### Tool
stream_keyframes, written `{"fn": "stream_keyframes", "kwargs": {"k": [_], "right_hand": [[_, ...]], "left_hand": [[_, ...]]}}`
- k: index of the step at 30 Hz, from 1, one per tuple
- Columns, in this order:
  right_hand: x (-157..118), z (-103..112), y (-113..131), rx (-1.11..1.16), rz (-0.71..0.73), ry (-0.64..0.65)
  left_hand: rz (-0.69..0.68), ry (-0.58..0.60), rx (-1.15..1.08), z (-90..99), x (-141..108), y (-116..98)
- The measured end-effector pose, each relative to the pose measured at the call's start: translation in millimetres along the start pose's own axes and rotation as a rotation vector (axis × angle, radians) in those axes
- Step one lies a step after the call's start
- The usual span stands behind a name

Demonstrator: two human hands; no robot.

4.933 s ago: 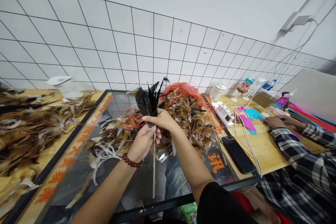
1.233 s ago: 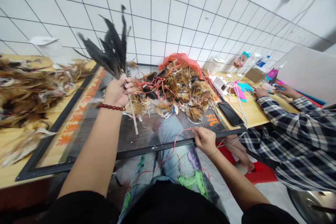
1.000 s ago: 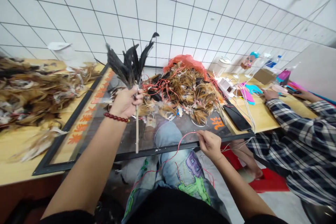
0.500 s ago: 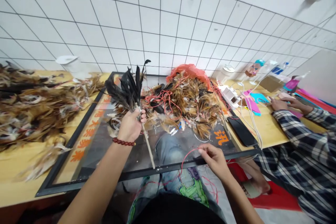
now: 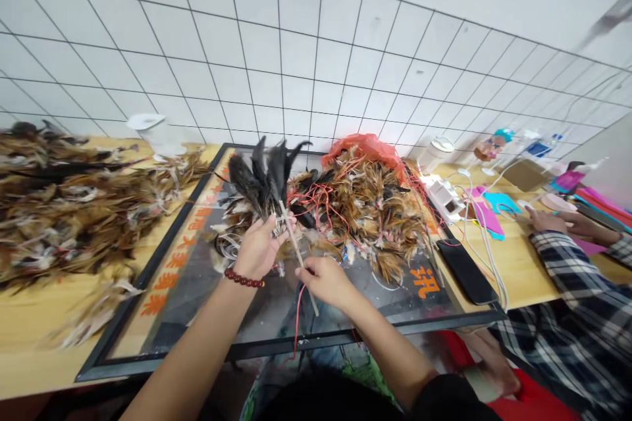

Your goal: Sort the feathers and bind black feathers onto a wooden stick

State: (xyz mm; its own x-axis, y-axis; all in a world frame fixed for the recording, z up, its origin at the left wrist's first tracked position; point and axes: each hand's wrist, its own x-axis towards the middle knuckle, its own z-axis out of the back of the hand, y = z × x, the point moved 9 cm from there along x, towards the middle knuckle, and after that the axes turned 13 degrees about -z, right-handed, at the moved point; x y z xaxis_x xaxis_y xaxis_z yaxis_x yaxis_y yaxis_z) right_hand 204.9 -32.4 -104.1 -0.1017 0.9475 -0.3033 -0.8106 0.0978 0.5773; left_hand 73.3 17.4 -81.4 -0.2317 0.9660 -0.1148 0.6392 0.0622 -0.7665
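A thin pale stick (image 5: pixel 299 247) slants over the framed board, its upper end among a bunch of black feathers (image 5: pixel 269 174). My left hand (image 5: pixel 261 245) is closed round the base of the feathers beside the stick's top, its fingers partly hidden. Lower down, my right hand (image 5: pixel 323 279) pinches the stick between thumb and fingers. A red string (image 5: pixel 297 325) hangs from the right hand over the board's front edge. Behind the hands lies a heap of brown feathers (image 5: pixel 378 204) with tangled red string (image 5: pixel 318 204) on it.
More brown feathers (image 5: pixel 93 210) cover the left of the table. A red plastic bag (image 5: pixel 365 145) lies behind the heap. To the right are a black phone (image 5: pixel 467 271), a white power strip (image 5: pixel 443 197), cables and another person's hands (image 5: pixel 548 220).
My right hand has moved left and up from the board's front edge to the stick, bringing the red string. The feathers have shifted slightly right and the view has turned a little.
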Motion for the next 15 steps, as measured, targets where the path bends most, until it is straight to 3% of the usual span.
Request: {"fn": "stream_keyframes", "kwargs": {"k": [4, 9, 12, 15], "right_hand": [[12.3, 6.7, -15.6, -0.008, -0.05, 0.02], [-6.8, 37.5, -32.7, 0.122, -0.068, -0.009], [-19.2, 52.1, -48.1, 0.108, -0.062, -0.013], [-21.1, 72.4, -58.9, 0.21, 0.004, -0.019]], "left_hand": [[-0.047, -0.083, 0.12, 19.0, 13.4, -17.1], [-0.191, -0.068, 0.224, 31.9, 24.1, -42.5], [-0.178, -0.045, 0.226, 37.6, 29.2, -45.6], [-0.153, -0.099, 0.186, 45.8, 31.9, -45.1]]}}
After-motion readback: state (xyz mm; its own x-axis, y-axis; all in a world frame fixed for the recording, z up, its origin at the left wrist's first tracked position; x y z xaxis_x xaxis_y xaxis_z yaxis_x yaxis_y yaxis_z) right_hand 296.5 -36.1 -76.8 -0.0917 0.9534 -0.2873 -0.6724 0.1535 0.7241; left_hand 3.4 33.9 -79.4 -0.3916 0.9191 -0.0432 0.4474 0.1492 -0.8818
